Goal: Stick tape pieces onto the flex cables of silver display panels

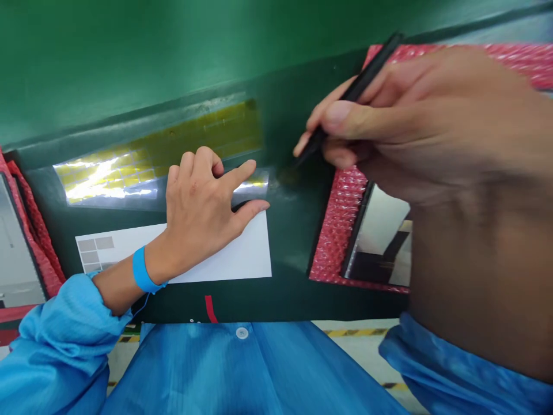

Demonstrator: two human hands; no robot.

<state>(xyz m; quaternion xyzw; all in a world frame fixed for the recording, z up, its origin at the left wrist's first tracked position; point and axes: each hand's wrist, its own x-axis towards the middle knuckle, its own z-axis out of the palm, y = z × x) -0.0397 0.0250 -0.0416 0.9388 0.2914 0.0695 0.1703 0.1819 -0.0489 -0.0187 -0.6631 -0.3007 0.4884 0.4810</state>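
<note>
My left hand [201, 202] rests on the green work surface, thumb and forefinger spread, the other fingers bent. Beneath it are the edge of a white paper sheet [242, 253] with grey printed boxes and a narrow clear strip [259, 177]. Just beyond lies a clear film sheet bearing yellow pieces in a grid [228, 129], its left part shining with glare. Raised at the right, my right hand [389, 121] is closed around a slim black tool [371, 72], shaped like a pen with a tapered tip. That tip points down left, apart from the film.
A grey panel with a mirror-like face [380, 248] lies on pink bubble wrap [332, 248] at the right, partly behind my right arm. At the left edge another grey panel [17, 248] sits on pink wrap. A red strip [210, 308] lies at the table's front edge.
</note>
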